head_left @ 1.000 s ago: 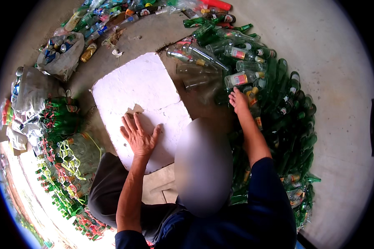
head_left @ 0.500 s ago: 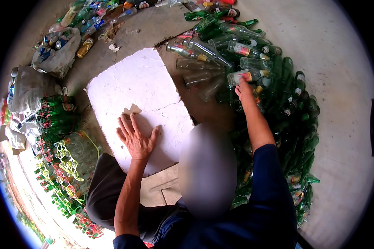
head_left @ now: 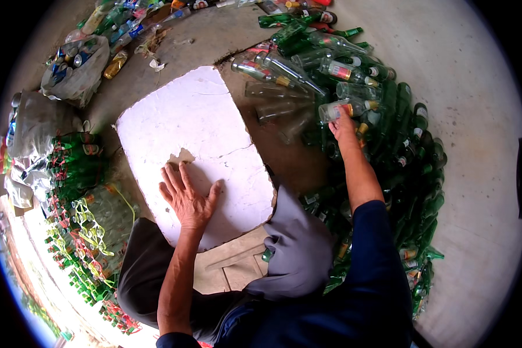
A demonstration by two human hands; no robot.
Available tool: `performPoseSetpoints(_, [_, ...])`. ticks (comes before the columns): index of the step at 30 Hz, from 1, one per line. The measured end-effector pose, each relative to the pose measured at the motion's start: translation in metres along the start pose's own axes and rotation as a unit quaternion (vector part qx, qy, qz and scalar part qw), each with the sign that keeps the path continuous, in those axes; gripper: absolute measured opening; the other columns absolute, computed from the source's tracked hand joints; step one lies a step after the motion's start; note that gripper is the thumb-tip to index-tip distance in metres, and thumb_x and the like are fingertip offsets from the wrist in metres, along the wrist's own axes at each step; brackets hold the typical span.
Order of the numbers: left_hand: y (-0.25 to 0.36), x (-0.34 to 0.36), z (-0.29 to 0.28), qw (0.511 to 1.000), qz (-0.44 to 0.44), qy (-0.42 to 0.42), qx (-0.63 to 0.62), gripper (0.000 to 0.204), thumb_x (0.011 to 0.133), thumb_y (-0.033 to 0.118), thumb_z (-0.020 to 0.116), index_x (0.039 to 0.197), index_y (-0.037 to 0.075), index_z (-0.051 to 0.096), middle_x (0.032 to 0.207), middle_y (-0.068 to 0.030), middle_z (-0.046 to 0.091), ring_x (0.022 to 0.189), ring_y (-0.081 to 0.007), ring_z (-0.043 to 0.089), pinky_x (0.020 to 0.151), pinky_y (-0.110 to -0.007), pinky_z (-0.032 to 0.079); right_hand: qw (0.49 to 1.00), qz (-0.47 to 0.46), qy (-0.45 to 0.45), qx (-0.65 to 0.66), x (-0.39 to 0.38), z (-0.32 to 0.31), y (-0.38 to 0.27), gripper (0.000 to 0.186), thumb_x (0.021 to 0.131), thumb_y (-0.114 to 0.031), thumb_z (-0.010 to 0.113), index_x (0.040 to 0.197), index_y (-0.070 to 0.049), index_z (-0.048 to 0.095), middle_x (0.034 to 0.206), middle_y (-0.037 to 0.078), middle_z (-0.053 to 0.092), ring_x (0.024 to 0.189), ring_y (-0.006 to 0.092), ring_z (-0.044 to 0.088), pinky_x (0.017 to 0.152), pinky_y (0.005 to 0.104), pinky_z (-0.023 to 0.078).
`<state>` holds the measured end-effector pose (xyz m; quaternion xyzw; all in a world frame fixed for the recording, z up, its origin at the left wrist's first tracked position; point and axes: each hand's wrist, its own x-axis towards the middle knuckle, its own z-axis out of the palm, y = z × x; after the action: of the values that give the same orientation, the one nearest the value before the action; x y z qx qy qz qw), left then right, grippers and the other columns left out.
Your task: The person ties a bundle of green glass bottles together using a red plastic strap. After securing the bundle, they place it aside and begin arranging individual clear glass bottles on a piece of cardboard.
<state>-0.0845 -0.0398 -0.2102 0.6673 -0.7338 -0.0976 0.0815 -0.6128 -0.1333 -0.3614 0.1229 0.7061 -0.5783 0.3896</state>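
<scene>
My left hand (head_left: 188,200) lies with fingers spread on a white board (head_left: 214,124) that has chipped edges, a crack and a worn brown patch. Off to the right, my right hand (head_left: 343,124) grips a clear glass bottle (head_left: 330,112) with a red and yellow label. That bottle rests on its side, its neck pointing right, on a big heap of mostly green glass bottles (head_left: 397,142). Another clear labelled bottle (head_left: 337,71) lies just beyond it. Parts of my right fingers are hidden behind the hand.
Bundles of green bottles (head_left: 78,156) tied with red and yellow string stand at the left. Beyond them sits a plastic sack of cans (head_left: 75,75). Loose plastic bottles (head_left: 116,26) lie at the far left. A pale wall (head_left: 470,145) borders the heap on the right.
Both hands stay nearly in place, the right still on the bottle. The view has shifted slightly, and my grey-trousered right leg now shows beside the board where a blurred shape was.
</scene>
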Motion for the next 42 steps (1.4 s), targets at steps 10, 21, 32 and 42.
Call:
performPoseSetpoints(10, [0.002, 0.000, 0.000, 1.000, -0.003, 0.006, 0.023, 0.109, 0.086, 0.073, 0.066, 0.158, -0.002, 0.033, 0.167, -0.0300, 0.022, 0.158, -0.0437, 0.014, 0.124, -0.061, 0.009, 1.000, -0.013, -0.001, -0.010, -0.013, -0.005, -0.010, 0.045, 0.078, -0.040, 0.090, 0.111, -0.019, 0.066, 0.102, 0.000, 0.070, 0.092, 0.0191, 0.066, 0.080, 0.0383, 0.052])
performPoseSetpoints(21, [-0.001, 0.000, 0.002, 1.000, -0.005, -0.006, 0.015, 0.111, 0.087, 0.075, 0.064, 0.160, 0.000, 0.029, 0.168, -0.0306, 0.016, 0.159, -0.0451, 0.008, 0.124, -0.063, 0.005, 0.999, -0.031, -0.027, -0.028, -0.038, -0.021, -0.012, 0.045, 0.077, -0.048, 0.086, 0.106, -0.020, 0.065, 0.094, -0.003, 0.066, 0.086, 0.0151, 0.064, 0.074, 0.0333, 0.050])
performPoseSetpoints(32, [-0.001, 0.000, 0.003, 1.000, 0.000, 0.001, 0.010, 0.109, 0.088, 0.074, 0.063, 0.159, -0.002, 0.031, 0.168, -0.0311, 0.016, 0.159, -0.0454, 0.009, 0.124, -0.063, 0.006, 0.996, -0.012, -0.082, -0.039, -0.042, -0.045, -0.021, 0.042, 0.076, -0.051, 0.084, 0.103, -0.025, 0.066, 0.094, -0.006, 0.065, 0.087, 0.0122, 0.063, 0.072, 0.0299, 0.047])
performPoseSetpoints(42, [-0.001, 0.000, 0.003, 1.000, -0.001, 0.002, 0.007, 0.107, 0.088, 0.073, 0.063, 0.159, -0.001, 0.032, 0.168, -0.0310, 0.017, 0.159, -0.0452, 0.010, 0.124, -0.063, 0.006, 0.993, -0.010, -0.104, -0.054, -0.056, -0.051, -0.012, 0.036, 0.079, -0.045, 0.084, 0.101, -0.022, 0.067, 0.093, -0.003, 0.066, 0.082, 0.0131, 0.063, 0.068, 0.0305, 0.049])
